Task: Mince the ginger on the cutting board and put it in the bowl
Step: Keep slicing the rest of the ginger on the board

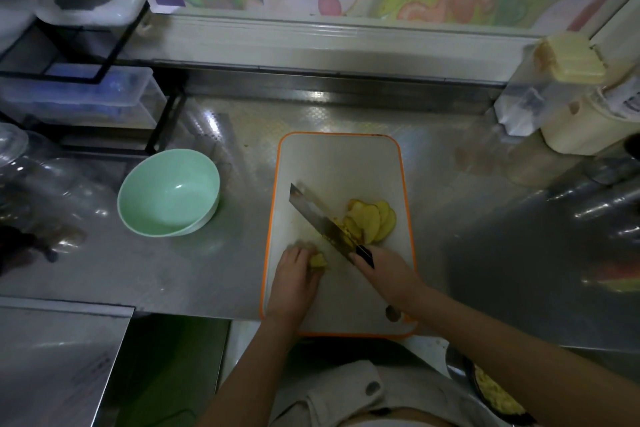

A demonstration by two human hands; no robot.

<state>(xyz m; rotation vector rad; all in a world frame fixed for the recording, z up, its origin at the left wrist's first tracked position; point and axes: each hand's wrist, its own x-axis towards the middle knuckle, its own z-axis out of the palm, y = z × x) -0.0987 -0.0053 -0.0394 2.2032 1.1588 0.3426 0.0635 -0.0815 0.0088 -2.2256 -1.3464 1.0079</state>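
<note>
My R hand [381,270] clamps the knife [318,215]; L hand [294,270] curls over a ginger chunk [318,260] on the cutting board [339,163], near edge, with ginger slices [375,220] just beside the blade. I'd keep knuckles fwd, cuts thin; bowl [166,191] sits left, empty.

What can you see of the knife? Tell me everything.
The knife is a cleaver with a broad rectangular metal blade and a dark handle. The right hand grips the handle. The blade slants over the cutting board, tip toward the far left, with yellow ginger bits stuck near the heel. It sits between the fanned ginger slices and the ginger chunk held by the left hand. Whether the edge touches the board is unclear.
</note>
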